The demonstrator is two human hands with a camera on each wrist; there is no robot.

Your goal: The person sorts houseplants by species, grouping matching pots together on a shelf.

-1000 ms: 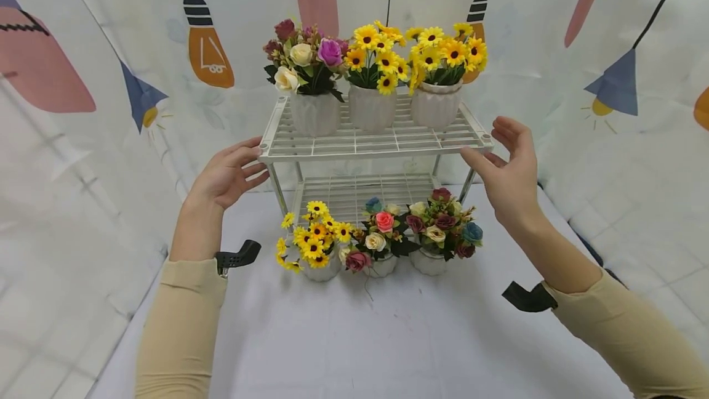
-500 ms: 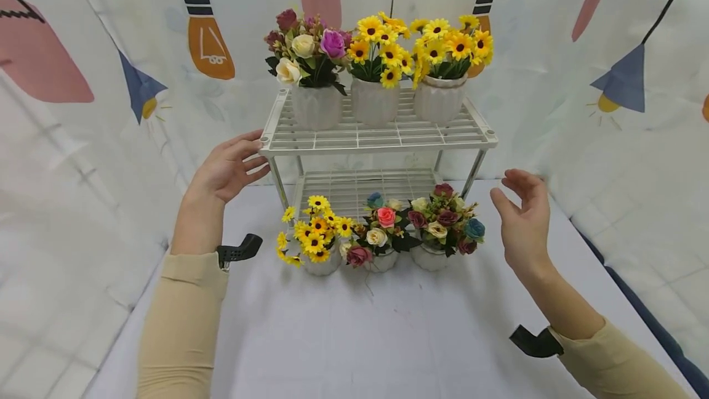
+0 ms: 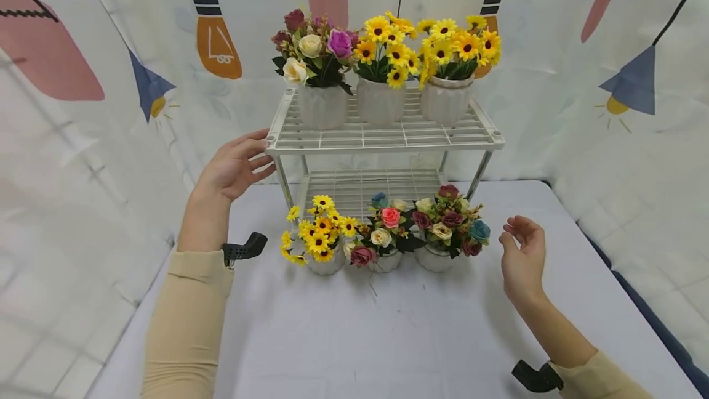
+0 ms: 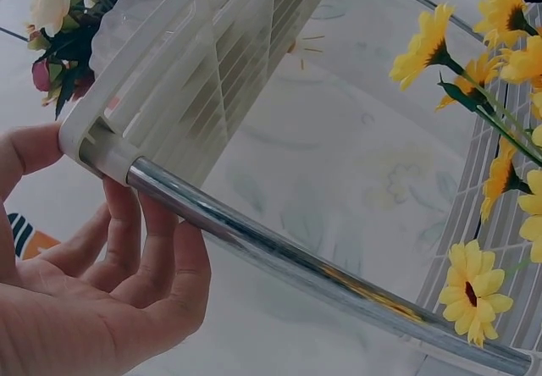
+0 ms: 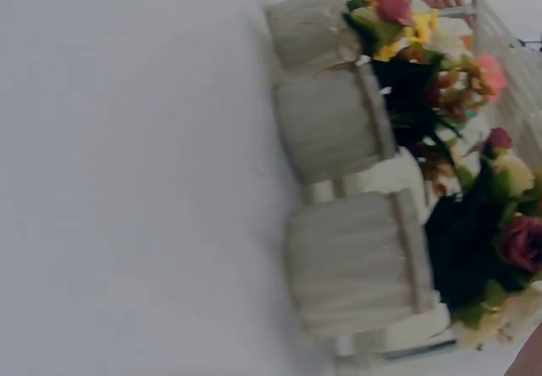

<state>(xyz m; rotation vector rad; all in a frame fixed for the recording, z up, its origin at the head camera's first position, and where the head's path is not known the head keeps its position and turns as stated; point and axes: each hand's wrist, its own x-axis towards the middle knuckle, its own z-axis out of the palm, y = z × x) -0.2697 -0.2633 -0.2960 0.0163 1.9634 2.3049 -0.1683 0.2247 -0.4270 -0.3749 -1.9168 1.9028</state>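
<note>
My left hand holds the front left corner of a white two-tier wire rack. Close up in the left wrist view, one digit lies on the plastic corner and the other fingertips touch the chrome post under it. My right hand hovers over the cloth right of the rack, loosely bent and holding nothing. Closest to it is a potted bunch of mixed roses. Beside that stand a pot with a coral rose and a pot of yellow daisies.
On the upper tier stand a white pot of cream and purple roses and two pots of yellow daisies, one in the middle and one at right. A white cloth covers the table; a printed curtain hangs behind.
My right hand has left the rack's front right corner and moved down and outward to beside the lower pots. The left hand stays at its corner. The rack and pots keep their places.
</note>
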